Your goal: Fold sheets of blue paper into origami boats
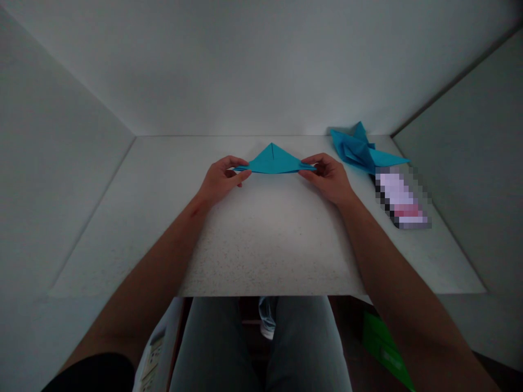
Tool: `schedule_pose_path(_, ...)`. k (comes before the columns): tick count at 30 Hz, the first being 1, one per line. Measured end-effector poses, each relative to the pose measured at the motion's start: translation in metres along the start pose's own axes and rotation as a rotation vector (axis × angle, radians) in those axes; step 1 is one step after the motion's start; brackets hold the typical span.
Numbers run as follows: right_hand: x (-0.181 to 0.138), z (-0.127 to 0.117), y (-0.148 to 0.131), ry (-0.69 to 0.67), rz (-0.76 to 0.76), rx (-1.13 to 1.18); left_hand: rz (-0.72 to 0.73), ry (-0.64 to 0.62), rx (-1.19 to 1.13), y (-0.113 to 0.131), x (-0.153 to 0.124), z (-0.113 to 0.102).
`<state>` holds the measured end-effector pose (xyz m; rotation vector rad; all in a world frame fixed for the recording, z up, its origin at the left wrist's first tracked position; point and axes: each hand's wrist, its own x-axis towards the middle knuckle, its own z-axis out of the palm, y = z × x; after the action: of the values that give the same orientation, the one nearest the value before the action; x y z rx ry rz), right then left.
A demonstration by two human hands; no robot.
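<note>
A folded piece of blue paper (pixel 273 160) stretches between my two hands over the white tabletop. It has a peaked triangle in the middle, with a crease running down from the tip, and narrow layered points at either side. My left hand (pixel 224 177) pinches the left point between thumb and fingers. On the other side, my right hand (pixel 327 175) pinches the right point the same way. The outermost ends of the paper are partly covered by my fingers.
At the back right lies another folded blue paper shape (pixel 357 149) with several points. A phone (pixel 402 198), blurred out, rests just in front of it. White walls border the tabletop (pixel 265 245) at the back and sides; its front edge is above my legs.
</note>
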<state>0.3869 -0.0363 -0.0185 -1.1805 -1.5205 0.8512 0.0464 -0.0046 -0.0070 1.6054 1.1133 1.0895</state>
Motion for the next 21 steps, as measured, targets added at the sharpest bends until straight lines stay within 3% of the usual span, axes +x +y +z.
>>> schedule_pose_path(8, 0.0, 0.001, -0.001, 0.069, -0.073, -0.12, 0.041, -0.031, 0.232, 0.002, -0.003, -0.002)
schedule_pose_path(13, -0.002, 0.004, -0.007, 0.136, -0.156, -0.202, 0.154, -0.153, 0.389, 0.01, -0.01, 0.0)
schedule_pose_path(21, -0.011, 0.015, -0.029, 0.086, -0.308, -0.261, 0.161, -0.317, 0.254, 0.013, -0.016, 0.012)
